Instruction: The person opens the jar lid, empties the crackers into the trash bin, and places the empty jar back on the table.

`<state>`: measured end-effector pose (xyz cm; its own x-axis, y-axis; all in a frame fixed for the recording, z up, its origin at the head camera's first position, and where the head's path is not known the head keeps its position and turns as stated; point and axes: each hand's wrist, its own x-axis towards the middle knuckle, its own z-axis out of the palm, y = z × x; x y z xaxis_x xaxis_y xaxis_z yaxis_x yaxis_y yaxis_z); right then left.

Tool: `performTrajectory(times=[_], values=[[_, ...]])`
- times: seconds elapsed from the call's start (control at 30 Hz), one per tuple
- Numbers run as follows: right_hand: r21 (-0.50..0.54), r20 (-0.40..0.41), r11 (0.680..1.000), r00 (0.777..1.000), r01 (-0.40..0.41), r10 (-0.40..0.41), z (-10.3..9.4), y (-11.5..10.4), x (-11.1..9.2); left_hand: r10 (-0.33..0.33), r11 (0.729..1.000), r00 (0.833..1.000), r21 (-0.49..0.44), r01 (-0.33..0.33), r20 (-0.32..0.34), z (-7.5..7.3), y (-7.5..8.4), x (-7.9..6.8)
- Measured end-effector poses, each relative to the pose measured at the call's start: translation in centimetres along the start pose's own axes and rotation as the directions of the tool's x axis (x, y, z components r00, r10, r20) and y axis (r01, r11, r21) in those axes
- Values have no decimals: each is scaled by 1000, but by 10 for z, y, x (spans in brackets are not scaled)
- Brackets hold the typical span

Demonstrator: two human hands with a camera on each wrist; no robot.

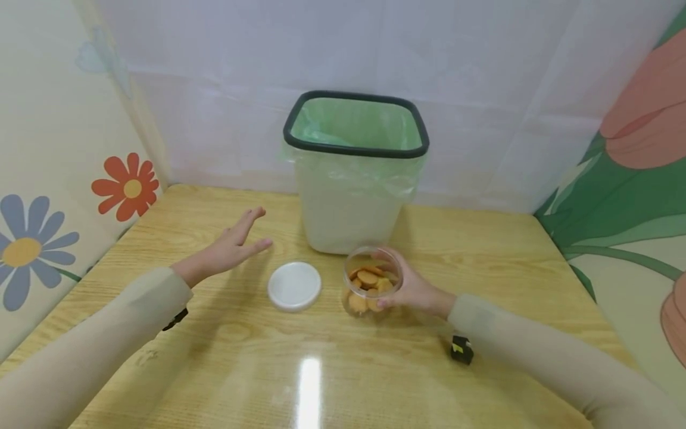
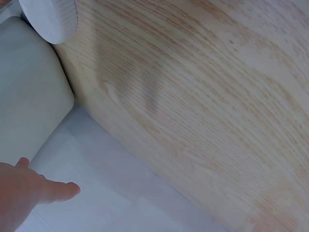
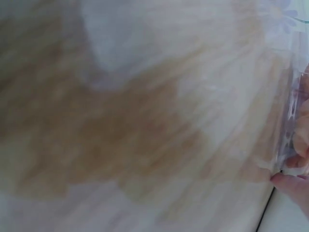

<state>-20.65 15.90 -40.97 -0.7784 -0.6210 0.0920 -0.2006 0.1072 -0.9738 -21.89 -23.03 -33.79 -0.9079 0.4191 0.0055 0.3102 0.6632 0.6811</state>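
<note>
- Fingers [image 1: 387, 302] of my right hand [image 1: 417, 287] are curled round the right side of a clear round tub [image 1: 364, 294], thumb toward me, a firm enough hold by the look of it.
- Inside the tub lie round, golden biscuits [image 1: 368, 277], heaped; I look down on them through the top. Whether its base touches the table [image 1: 482, 250] I cannot tell.
- My left hand [image 1: 231, 249] grips nothing — its fingers reach out straight, thumb spread well away from them, above the table at the left.
- Between my two hands a round white lid [image 1: 293, 286] lies flat on the table, near the tub but apart from it.
- Just beyond the tub stands a pale bin [image 1: 348, 214], upright, with a black rim [image 1: 356, 149] and a green liner [image 1: 370, 119].
- My right wrist view is mostly blurred.
</note>
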Motion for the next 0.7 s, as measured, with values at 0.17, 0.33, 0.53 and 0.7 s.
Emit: performTrajectory(times=[0.17,0.33,0.53,0.7], values=[[22,16,999,999,33,-34,1,1,0,-10,1000,1000,-3,10,0,-2,4,-1],[36,27,996,996,84,-85,2,1,-1,22,1000,1000,-3,-23,-22,-6,7,2],[73,13,990,993,117,-118,3,0,-2,22,1000,999,-21,-22,-26,-9,10,2],[106,-6,987,993,118,-118,1,-1,-4,19,999,999,-40,-20,-32,-12,11,3]])
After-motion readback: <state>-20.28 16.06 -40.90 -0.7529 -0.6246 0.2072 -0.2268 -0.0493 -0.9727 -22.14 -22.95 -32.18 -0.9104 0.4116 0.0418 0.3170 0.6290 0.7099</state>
